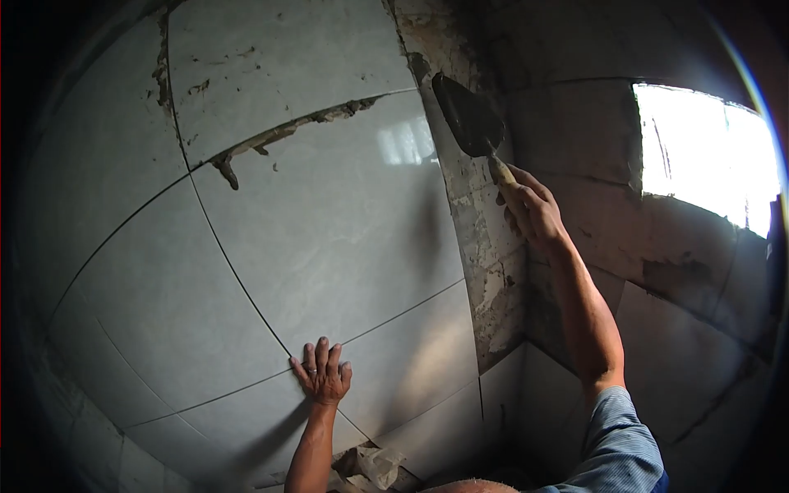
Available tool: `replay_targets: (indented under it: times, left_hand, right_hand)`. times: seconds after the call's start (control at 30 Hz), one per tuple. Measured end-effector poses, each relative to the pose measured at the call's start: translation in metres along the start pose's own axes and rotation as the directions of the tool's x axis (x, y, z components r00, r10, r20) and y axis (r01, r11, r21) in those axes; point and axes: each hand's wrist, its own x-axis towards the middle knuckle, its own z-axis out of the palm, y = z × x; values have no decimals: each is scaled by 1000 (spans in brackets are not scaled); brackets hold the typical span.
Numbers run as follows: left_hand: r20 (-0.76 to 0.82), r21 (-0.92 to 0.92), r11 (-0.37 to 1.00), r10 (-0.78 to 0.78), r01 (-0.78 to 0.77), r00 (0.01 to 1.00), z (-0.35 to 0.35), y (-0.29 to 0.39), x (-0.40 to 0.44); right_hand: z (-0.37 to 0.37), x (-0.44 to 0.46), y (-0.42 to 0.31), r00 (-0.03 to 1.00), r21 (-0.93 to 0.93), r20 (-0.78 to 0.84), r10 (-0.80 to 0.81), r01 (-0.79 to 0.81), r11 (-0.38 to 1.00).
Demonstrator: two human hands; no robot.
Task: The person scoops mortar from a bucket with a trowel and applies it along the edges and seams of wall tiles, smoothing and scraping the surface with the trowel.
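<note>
Right hand (532, 212) grips a trowel (470, 117) before rough wall (478, 226); left hand (323, 376) lies splayed on tiles (345, 238) above crumpled sheeting (380, 467).

Right: bright window opening (707, 152), blown out, set in dim side wall (567, 123). Dark patch (675, 275) on that wall below it. Bottom centre: crumpled pale sheet (380, 467), material unclear.

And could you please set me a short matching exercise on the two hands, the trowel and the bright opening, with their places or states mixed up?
1. Left hand
2. Right hand
3. Trowel
4. Bright opening

A. Dark-bladed, tip pointing upward
B. At the far right of the view
C. Fingers spread against the tiles
D. Gripping a handle

Pairs: 1-C, 2-D, 3-A, 4-B
</note>
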Motion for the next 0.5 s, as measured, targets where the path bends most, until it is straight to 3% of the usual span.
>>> replay_targets:
  times: [0.13, 0.2, 0.3, 0.4, 0.43, 0.5]
  left_hand:
    - [-11, -9, 1000, -13, 13, 1000, -1, 1, 0]
    - [10, -11, 1000, -14, 14, 1000, 1, -2, -2]
    - [-22, -18, 1000, 12, -13, 1000, 10, -3, -3]
    - [-15, -41, 999, 10, -11, 1000, 18, -5, -4]
    - [4, -40, 999, 5, -5, 1000, 20, -7, -7]
    - [39, -42, 999, -19, 21, 999, 26, -9, -15]
  right_hand:
    - [-2, -53, 23, 997, 44, -35, 67, -66, 997]
    - [-13, -108, 42, 976, 55, -71, 204, -201, 978]
    - [-44, -216, 76, 889, -83, -137, 436, -449, 890]
    - [-67, -349, 124, 592, -173, -376, 713, -801, 573]
    - [-73, -401, 142, 500, -125, -387, 775, -861, 493]
    - [-86, -509, 177, 231, -116, -511, 828, -973, 200]
